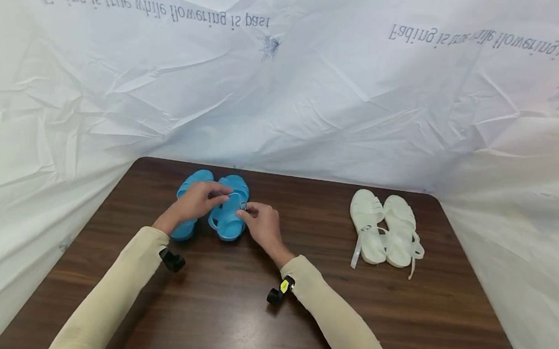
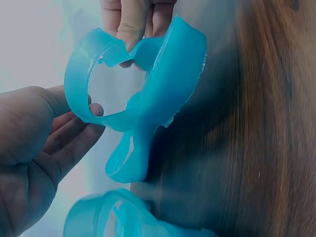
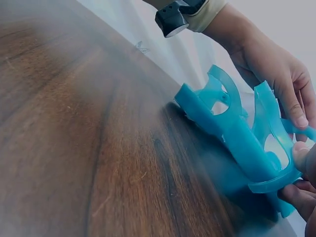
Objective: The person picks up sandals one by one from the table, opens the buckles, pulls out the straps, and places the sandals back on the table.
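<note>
A pair of blue sandals lies at the table's far left. Over the right one, a blue sandal with its ankle strap raised in a loop, both hands meet. The left hand holds the strap between thumb and fingers on its left side. On the other side, the right hand pinches the strap near its buckle; in the left wrist view the right thumb presses on it. The second blue sandal lies beside it, partly hidden under the left hand and wrist.
White sandals with loose straps stand at the right of the dark wooden table. A white printed sheet hangs behind the table and along both sides. Small black cameras are strapped to the wrists.
</note>
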Demonstrator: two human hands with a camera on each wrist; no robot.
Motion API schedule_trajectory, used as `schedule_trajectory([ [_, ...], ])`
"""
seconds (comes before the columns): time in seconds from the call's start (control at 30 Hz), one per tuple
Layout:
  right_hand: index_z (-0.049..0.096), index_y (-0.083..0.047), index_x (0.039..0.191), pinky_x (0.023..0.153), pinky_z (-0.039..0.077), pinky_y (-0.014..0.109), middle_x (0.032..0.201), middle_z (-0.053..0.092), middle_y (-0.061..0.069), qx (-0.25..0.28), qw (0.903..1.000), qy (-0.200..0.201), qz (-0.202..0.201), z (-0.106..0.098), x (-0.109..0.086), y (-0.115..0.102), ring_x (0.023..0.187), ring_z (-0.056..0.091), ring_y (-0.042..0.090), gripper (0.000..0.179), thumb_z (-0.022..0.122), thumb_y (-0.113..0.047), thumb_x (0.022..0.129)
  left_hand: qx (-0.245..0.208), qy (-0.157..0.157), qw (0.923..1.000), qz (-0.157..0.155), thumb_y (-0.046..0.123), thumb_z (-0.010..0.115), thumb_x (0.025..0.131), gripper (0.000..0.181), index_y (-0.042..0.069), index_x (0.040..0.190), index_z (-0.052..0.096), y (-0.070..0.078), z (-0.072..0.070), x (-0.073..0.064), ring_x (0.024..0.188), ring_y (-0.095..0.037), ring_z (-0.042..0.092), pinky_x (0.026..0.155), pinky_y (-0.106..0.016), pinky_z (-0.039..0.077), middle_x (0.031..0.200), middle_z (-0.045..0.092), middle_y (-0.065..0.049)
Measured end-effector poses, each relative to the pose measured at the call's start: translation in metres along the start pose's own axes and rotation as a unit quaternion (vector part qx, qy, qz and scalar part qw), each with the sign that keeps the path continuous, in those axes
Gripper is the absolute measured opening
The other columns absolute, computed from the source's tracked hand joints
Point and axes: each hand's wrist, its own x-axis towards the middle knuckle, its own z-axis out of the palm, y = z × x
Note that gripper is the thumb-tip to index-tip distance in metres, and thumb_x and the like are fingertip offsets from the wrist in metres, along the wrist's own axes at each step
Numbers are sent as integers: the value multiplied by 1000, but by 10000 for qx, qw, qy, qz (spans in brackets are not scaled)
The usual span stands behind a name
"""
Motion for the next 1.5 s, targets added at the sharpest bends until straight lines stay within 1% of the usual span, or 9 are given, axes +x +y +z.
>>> schedule_trajectory([
  [0.17, 77, -9, 115, 79, 60, 28, 106, 77, 3, 39, 9998, 80, -173, -10, -5, -3, 94, 73, 11, 29, 73, -31, 96, -213, 161, 9996, 52, 15, 64, 102, 30, 3, 130, 69, 10, 3, 2, 97, -23, 71, 81, -41, 59, 121, 72, -13],
  [0.27, 77, -9, 116, 79, 60, 27, 107, 77, 3, 64, 9996, 133, -232, -18, -11, -5, 94, 73, 11, 30, 73, -32, 96, -434, 259, 9987, 86, 17, 65, 102, 30, 5, 129, 70, 17, 4, 3, 90, -22, 71, 75, -38, 58, 118, 74, -11],
  [0.33, 77, -9, 115, 79, 60, 27, 107, 77, 3, 91, 9995, 196, -251, -23, -15, -6, 95, 73, 11, 30, 73, -32, 96, -624, 272, 9977, 37, 19, 65, 102, 30, 7, 130, 70, 24, 5, 3, 89, -22, 71, 73, -35, 57, 118, 74, -9],
  [0.47, 77, -9, 115, 80, 60, 27, 107, 76, 3, 176, 9988, 328, -317, -38, -26, -7, 96, 73, 10, 30, 75, -31, 94, -1067, 241, 9939, -118, 21, 67, 101, 32, 9, 130, 71, 39, 9, 4, 94, -20, 72, 76, -34, 58, 118, 74, -8],
  [0.63, 77, -8, 114, 81, 59, 26, 105, 76, 4, 294, 9974, 448, -482, -58, -41, -4, 96, 73, 12, 29, 75, -29, 94, -1455, 155, 9888, -286, 25, 69, 100, 32, 13, 130, 71, 58, 18, 5, 97, -17, 70, 80, -37, 59, 113, 75, -5],
  [0.77, 76, -6, 113, 81, 60, 27, 103, 75, 5, 365, 9969, 507, -482, -71, -57, 0, 96, 74, 14, 27, 76, -25, 94, -1737, 15, 9844, -282, 26, 70, 99, 32, 15, 130, 71, 72, 28, 5, 96, -16, 70, 80, -38, 58, 110, 75, -2],
  [1.03, 77, -6, 110, 80, 59, 25, 100, 72, 3, 459, 9956, 720, -385, -94, -94, 5, 96, 73, 13, 23, 78, -20, 92, -2003, -163, 9796, -9, 27, 71, 98, 30, 18, 127, 73, 96, 52, 4, 95, -14, 70, 77, -37, 58, 109, 75, 1],
  [1.27, 77, -7, 106, 76, 60, 24, 96, 71, 1, 583, 9947, 803, -286, -105, -126, 14, 91, 74, 10, 19, 80, -17, 90, -2308, -404, 9721, 130, 26, 72, 98, 29, 16, 125, 73, 105, 77, -5, 96, -14, 69, 77, -34, 59, 109, 75, 2],
  [1.5, 77, -7, 104, 75, 60, 24, 94, 71, 1, 597, 9954, 727, -201, -108, -146, 23, 89, 74, 12, 18, 81, -14, 88, -2430, -612, 9680, 163, 21, 74, 96, 27, 13, 122, 74, 109, 95, -12, 95, -13, 70, 77, -33, 59, 110, 75, 2],
])
